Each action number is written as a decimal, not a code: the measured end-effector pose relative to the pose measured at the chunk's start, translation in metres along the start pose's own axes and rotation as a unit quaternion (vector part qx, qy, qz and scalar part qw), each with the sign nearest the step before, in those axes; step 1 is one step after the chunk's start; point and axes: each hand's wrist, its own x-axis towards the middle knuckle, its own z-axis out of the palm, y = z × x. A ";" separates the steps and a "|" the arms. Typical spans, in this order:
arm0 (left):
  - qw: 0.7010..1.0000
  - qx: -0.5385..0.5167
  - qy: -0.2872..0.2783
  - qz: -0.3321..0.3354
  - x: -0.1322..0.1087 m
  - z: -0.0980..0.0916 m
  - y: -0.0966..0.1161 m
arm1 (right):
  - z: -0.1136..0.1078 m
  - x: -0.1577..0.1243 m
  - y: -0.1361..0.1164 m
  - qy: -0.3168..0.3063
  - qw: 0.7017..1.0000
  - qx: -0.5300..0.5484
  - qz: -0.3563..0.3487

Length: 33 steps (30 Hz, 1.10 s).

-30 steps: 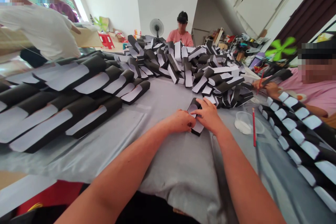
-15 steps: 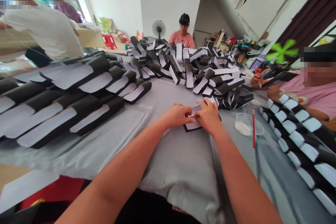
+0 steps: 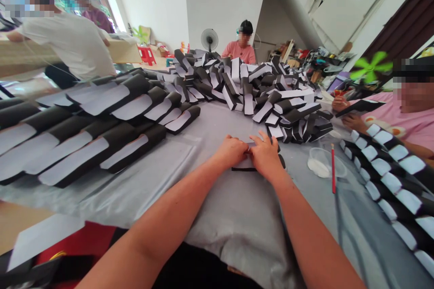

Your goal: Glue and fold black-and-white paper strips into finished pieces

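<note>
Hands: your L hand (image 3: 232,151) and R hand (image 3: 266,156) together, clamped on black-and-white card piece (image 3: 249,162), prob. mid-fold.
Done: card rows (image 3: 101,137) at 10 o'clock, heap (image 3: 261,90) at 12.
Left: piece in hand, near you at 12.

The surface (image 3: 230,221) is draped in grey sheeting. Folded black-and-white card pieces (image 3: 95,140) lie in overlapping rows at left, a heap (image 3: 257,90) at upper centre, and further rows (image 3: 389,171) at right. A clear plastic tub (image 3: 325,162) with white paste and a red stick (image 3: 333,167) stand right of centre.
</note>
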 end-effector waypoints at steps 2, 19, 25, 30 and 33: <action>1.000 0.005 -0.010 0.007 0.001 0.001 -0.001 | 0.002 0.000 0.001 -0.001 1.000 0.003 -0.004; 1.000 -0.003 0.001 0.027 -0.002 0.004 0.002 | 0.001 0.000 0.002 -0.016 1.000 -0.003 -0.014; 0.997 -0.065 -0.028 -0.007 0.000 0.010 0.004 | -0.002 -0.001 -0.001 -0.032 0.999 0.001 -0.020; 0.996 -0.071 -0.049 -0.002 0.000 0.007 0.004 | -0.005 -0.001 -0.001 -0.043 0.999 0.009 -0.021; 0.996 -0.067 -0.063 -0.004 0.001 0.006 0.006 | -0.005 -0.001 -0.002 -0.055 0.998 0.015 -0.018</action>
